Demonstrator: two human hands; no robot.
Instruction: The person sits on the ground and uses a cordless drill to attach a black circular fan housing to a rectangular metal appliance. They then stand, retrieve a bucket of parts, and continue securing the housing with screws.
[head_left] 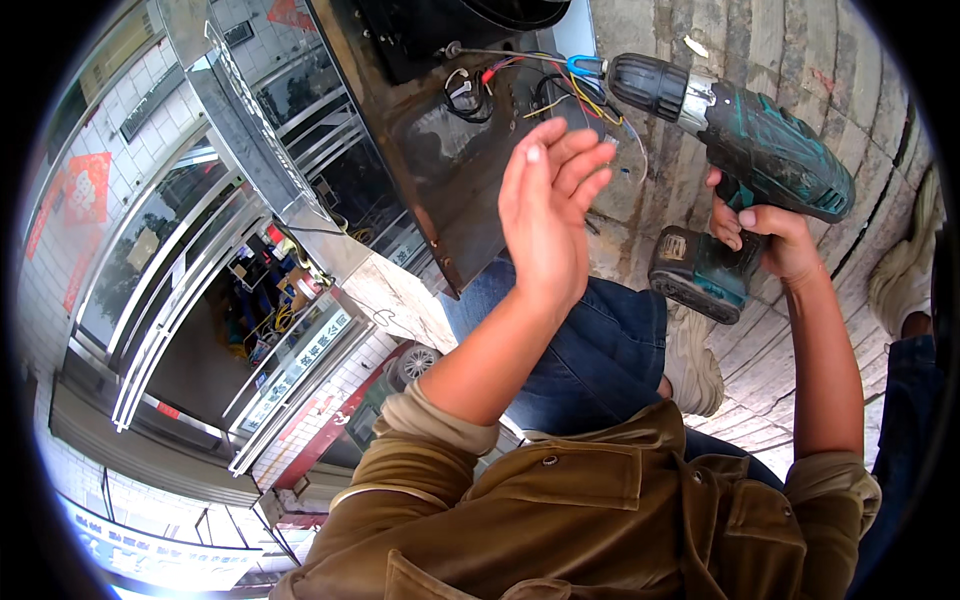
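One raised L hand (545, 230), fingers (514, 182) loosely parted, prob. off wires (582, 67); R hand (785, 235) wrapped round drill (770, 150).

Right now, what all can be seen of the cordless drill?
The cordless drill is scuffed teal and black, plastic by its look, with a black chuck, a silver-coloured collar and a battery pack below its handle. The right hand grips the handle, chuck pointing left toward coloured wires. Whether it is running cannot be told.
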